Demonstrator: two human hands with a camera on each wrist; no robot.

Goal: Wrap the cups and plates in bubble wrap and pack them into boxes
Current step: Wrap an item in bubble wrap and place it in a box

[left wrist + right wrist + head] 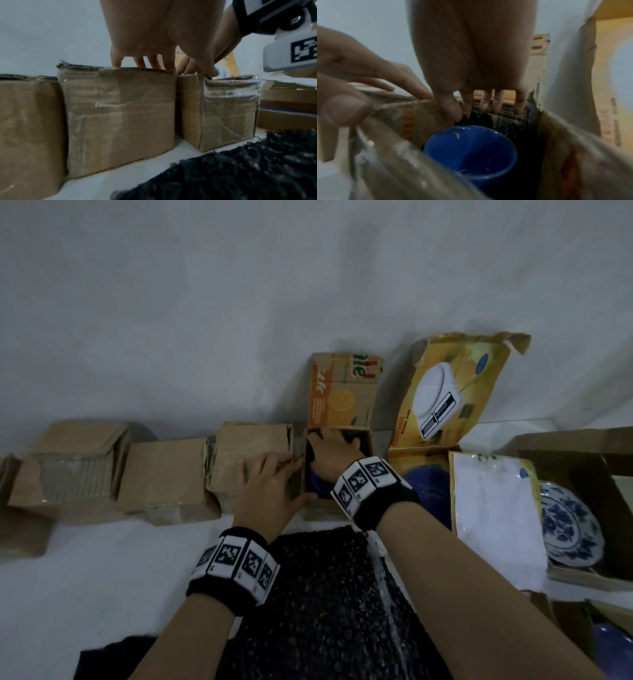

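Note:
A small open cardboard box (367,445) with an orange printed flap (339,395) stands against the wall. A blue cup (471,148) stands upright inside it, with black bubble wrap (485,119) bunched behind it. My right hand (334,438) reaches into the box; its straight fingers (498,104) point down onto that wrap at the far side, above the cup. My left hand (274,474) lies with spread fingers on the closed box (250,453) next to it, the thumb at the open box's near-left corner. In the left wrist view those fingers (154,65) rest on the closed box's top edge.
A sheet of black bubble wrap (325,604) lies in front of me. Two more closed boxes (164,477) line the wall at left. At right stand a yellow scale box (452,392) holding a blue plate (428,484), a white sheet (493,515) and a blue-and-white plate (568,525) in a carton.

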